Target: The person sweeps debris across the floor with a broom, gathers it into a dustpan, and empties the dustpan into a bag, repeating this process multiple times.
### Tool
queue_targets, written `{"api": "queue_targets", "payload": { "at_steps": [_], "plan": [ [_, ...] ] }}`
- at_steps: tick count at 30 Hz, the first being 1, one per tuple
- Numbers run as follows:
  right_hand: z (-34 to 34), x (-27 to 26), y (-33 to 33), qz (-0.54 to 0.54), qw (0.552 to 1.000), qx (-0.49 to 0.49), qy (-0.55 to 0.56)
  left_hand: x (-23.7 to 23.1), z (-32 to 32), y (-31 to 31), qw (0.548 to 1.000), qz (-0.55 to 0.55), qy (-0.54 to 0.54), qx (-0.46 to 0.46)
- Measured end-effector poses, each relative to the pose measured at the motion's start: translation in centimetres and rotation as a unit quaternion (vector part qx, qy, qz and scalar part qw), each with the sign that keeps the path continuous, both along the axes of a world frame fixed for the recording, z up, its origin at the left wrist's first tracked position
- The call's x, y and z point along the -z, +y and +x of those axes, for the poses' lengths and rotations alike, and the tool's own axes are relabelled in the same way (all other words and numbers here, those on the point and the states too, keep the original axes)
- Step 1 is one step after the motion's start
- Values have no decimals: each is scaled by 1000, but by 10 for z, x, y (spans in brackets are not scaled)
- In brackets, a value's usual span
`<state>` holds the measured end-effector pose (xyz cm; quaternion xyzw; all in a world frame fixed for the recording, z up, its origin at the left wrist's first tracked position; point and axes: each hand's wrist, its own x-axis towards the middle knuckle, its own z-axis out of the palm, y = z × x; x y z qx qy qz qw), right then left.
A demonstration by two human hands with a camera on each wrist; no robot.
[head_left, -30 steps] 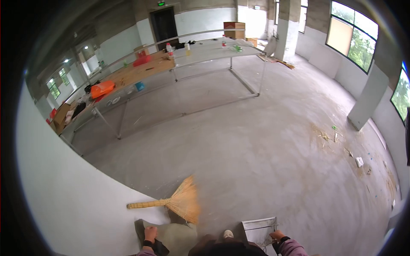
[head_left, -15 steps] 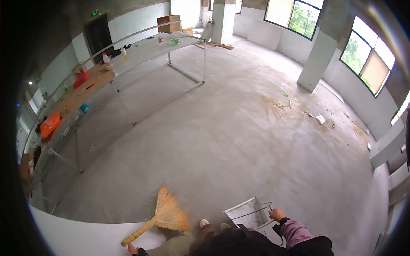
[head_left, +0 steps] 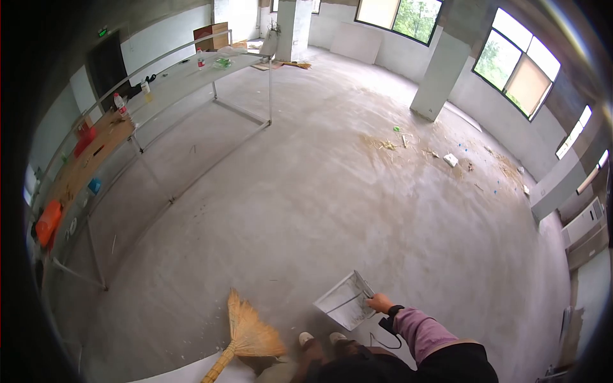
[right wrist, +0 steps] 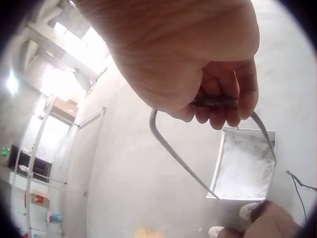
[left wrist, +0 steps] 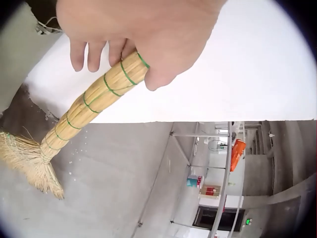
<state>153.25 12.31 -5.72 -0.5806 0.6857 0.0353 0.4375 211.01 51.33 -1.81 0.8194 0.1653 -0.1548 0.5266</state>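
Observation:
A straw broom with a bound handle lies at the lower left of the head view, its bristles fanned out. In the left wrist view my left hand holds the top end of the green-tied broom handle, thumb on one side and fingers on the other. That hand is outside the head view. My right hand grips the wire handle of a metal dustpan. From the right wrist, the fingers curl round the grey handle bar, and the dustpan's dusty tray hangs below.
Straw and litter lie on the concrete floor ahead, near a pillar. A long metal-framed table with bottles and an orange bag stands along the left. A white surface is beside my left hand.
My left hand has come to the broom handle, and the broom has swung so its handle points down-left. My right hand has raised the dustpan forward. The view has turned right.

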Motion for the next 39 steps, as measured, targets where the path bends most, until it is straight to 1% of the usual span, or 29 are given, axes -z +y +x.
{"api": "queue_targets", "payload": {
  "at_steps": [3, 6, 7, 9, 10, 11, 12, 14, 16, 18, 19, 22, 24, 25, 26, 27, 29, 31, 32, 33, 35, 36, 38, 39],
  "plan": [
    [36, 7, -9, 54, 998, -21, -13, -15, -13, -9, 999, -11, -1, 37],
    [65, 27, -3, -29, 998, -48, -38, -30, -26, -19, 996, -31, -2, 80],
    [75, 23, -4, -14, 998, -50, -35, -37, -32, -28, 994, -41, 1, 99],
    [95, 15, 1, 28, 997, -21, -66, -59, -48, -51, 986, -74, 29, 149],
    [103, 12, 0, 50, 995, -9, -82, -42, -45, -51, 984, -84, 23, 156],
    [110, 18, 0, 64, 995, -27, -77, -15, -45, -54, 982, -94, 16, 161],
    [118, 20, 2, 72, 993, -39, -83, -5, -44, -60, 981, -104, 8, 166],
    [130, 25, 6, 89, 990, -60, -94, 2, -54, -70, 960, -81, 8, 268],
    [142, 24, 9, 125, 985, -80, -91, -1, -70, -88, 924, -125, -33, 361],
    [150, 28, 15, 149, 979, -107, -92, -15, -86, -108, 881, -83, -112, 452],
    [156, 23, 15, 166, 976, -129, -56, -24, -92, -121, 854, -61, -152, 494],
    [165, 36, 15, 31, 977, -211, 20, -53, -109, -150, 841, -65, -138, 519],
    [168, 34, 5, 144, 977, -149, -50, -47, -109, -157, 829, -51, -164, 532],
    [170, 28, 1, 199, 969, -116, -85, -44, -108, -161, 818, -37, -179, 545],
    [173, 22, -1, 164, 964, -176, -117, -43, -107, -164, 806, -23, -195, 558],
    [178, 14, -3, 128, 952, -236, -148, -46, -108, -169, 807, -18, -198, 556],
    [191, -10, -6, 157, 934, -240, -215, -55, -113, -182, 808, -9, -205, 553],
    [222, -52, -4, 286, 908, -122, -280, -53, -102, -203, 773, -26, -329, 541],
    [235, -67, -2, 301, 891, -139, -309, -53, -98, -212, 751, -35, -389, 533],
    [247, -84, -1, 314, 873, -157, -338, -61, -99, -219, 765, -41, -349, 540],
    [265, -131, 3, 361, 837, -157, -379, -82, -102, -234, 787, -55, -271, 552],
    [271, -153, 4, 384, 818, -157, -399, -90, -104, -240, 773, -71, -276, 567],
    [280, -188, 8, 419, 795, -136, -416, -102, -112, -250, 744, -103, -285, 595],
    [282, -195, 9, 436, 784, -126, -424, -102, -116, -255, 723, -90, -316, 607]
  ]
}}
